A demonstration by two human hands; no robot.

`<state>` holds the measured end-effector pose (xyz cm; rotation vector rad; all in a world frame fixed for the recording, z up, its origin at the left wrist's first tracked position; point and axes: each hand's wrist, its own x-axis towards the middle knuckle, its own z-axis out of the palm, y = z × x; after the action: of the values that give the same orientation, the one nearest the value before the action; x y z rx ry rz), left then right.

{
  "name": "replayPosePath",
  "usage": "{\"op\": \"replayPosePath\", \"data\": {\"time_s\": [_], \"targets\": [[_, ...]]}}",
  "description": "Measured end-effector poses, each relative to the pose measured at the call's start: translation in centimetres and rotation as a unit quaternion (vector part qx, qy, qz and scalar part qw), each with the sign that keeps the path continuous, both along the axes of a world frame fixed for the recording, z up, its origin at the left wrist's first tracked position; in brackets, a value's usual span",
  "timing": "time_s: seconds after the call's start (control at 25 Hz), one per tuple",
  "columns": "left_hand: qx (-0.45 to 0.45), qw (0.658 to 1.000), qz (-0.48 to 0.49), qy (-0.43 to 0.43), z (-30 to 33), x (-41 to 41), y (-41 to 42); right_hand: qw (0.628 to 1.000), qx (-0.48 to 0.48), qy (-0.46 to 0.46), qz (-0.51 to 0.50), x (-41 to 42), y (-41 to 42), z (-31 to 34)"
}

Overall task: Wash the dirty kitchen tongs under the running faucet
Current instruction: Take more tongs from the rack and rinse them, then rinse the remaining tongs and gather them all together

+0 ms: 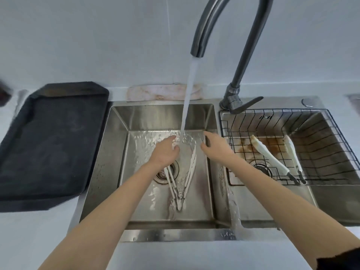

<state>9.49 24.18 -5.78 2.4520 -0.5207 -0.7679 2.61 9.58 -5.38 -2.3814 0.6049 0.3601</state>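
Left basin (116, 145): steel walls close you in on all four sides; open floor lies mostly toward the near wall, below the drain (166, 171). The divider ridge between the two basins sits just under your right forearm.

Water stream (188, 98) falls from the faucet (200, 30) and lands on the basin floor between your two hands.

Your left hand (164, 152) is low over the drain, fingers loosely curled, thumb near the stream. It covers the top of one arm of the tongs (182, 184); whether it grips that arm or only rests on it, you cannot tell.

Your right hand (215, 148) hovers by the divider, fingers partly spread, holding nothing visible.

The tongs lie splayed in a V on the left basin floor, hinge toward you, tips toward the stream.

Right basin: a wire basket (315, 141) sits in it, holding a second pair of tongs (272, 158), white with a stained tip.

Counter, left: a dark tray (48, 141), edge beside the sink rim. A stained cloth (155, 92) lies behind the sink.
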Motion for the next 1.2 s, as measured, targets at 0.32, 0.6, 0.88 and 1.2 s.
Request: {"op": "replayPosePath", "data": {"time_s": [0.32, 0.6, 0.88, 1.2], "targets": [[0.041, 0.988, -0.1, -0.108, 2.7, -2.7, -5.5, 0.996, -0.084, -0.041, -0.012, -4.0, -5.5, 3.1], [0.048, 0.983, -0.137, -0.111, 2.5, -6.6, -12.0, 0.993, -0.112, 0.003, -0.048, -8.7, -12.1, 2.0], [0.066, 0.978, -0.181, -0.082, 0.4, -9.8, -17.6, 0.991, -0.094, 0.062, -0.075, -12.3, -17.5, 0.2], [0.06, 0.982, -0.18, 0.004, -2.8, -11.1, -22.4, 0.986, -0.007, 0.105, -0.132, -13.1, -21.6, -2.8]]}}
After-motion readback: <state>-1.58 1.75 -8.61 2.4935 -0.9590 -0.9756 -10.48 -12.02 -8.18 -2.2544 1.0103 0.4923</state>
